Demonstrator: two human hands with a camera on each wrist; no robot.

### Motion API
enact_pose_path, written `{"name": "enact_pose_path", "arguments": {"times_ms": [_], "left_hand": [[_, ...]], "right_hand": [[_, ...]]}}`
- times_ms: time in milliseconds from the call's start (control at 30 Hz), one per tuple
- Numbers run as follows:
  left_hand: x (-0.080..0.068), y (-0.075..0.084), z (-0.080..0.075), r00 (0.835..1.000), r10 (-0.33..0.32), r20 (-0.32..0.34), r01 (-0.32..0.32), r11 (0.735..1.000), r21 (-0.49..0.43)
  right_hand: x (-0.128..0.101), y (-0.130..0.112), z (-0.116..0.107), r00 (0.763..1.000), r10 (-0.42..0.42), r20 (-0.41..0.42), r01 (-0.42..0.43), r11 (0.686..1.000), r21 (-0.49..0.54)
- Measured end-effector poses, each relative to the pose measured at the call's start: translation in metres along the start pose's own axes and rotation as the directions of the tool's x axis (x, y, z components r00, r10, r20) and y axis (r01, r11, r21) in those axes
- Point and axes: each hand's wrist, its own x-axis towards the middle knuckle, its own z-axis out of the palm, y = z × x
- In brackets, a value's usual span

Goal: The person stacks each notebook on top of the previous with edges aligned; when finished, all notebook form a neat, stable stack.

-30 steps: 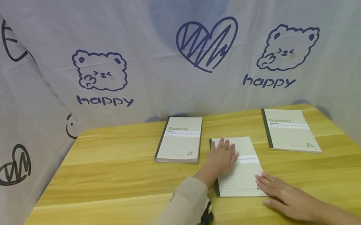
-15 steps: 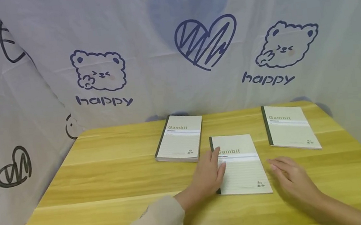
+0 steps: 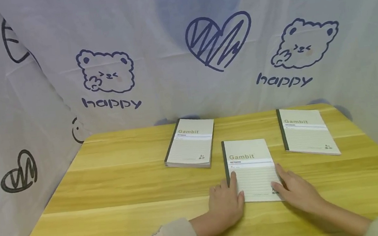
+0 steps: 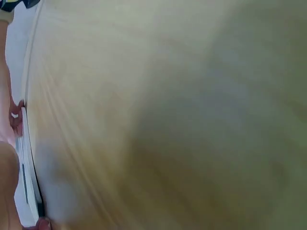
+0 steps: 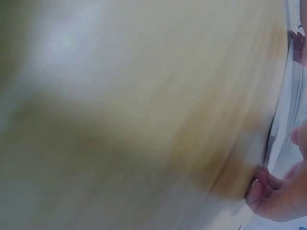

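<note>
Both hands lay apart on the smooth, yellow-grained wooden worktop (image 3: 116, 218), the left hand (image 3: 226, 202) pressing relaxed fingers at the near left corner of the middle notebook (image 3: 251, 169), the right hand (image 3: 295, 190) touching its near right corner. That flat, pale, ruled cover sat between them. Beyond, a thicker notebook stack (image 3: 191, 144) lay far-left, another notebook (image 3: 306, 132) far-right, before a printed fabric backdrop (image 3: 155, 60).

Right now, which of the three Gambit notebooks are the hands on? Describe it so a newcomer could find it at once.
On the yellow wooden table lie three pale green Gambit notebooks. The middle notebook lies nearest the person, between the left hand at its spine edge and the right hand at its lower right corner. The left notebook and right notebook lie farther back, untouched.
</note>
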Motion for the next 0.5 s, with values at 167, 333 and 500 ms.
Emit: {"name": "enact_pose_path", "arguments": {"times_ms": [167, 333, 500], "left_hand": [[0.001, 0.01, 0.001, 0.999, -0.042, 0.018, 0.039, 0.993, 0.108], [0.005, 0.015, -0.002, 1.0, -0.028, -0.014, 0.029, 0.997, 0.069], [0.005, 0.014, -0.002, 0.995, -0.036, -0.093, 0.035, 0.999, -0.013]], "right_hand": [[0.002, -0.003, 0.002, 1.0, -0.016, 0.012, 0.016, 0.999, -0.044], [0.002, -0.007, 0.008, 0.999, -0.031, -0.021, 0.028, 0.995, -0.101], [0.001, -0.011, 0.011, 1.0, -0.001, -0.024, -0.001, 0.993, -0.114]]}}
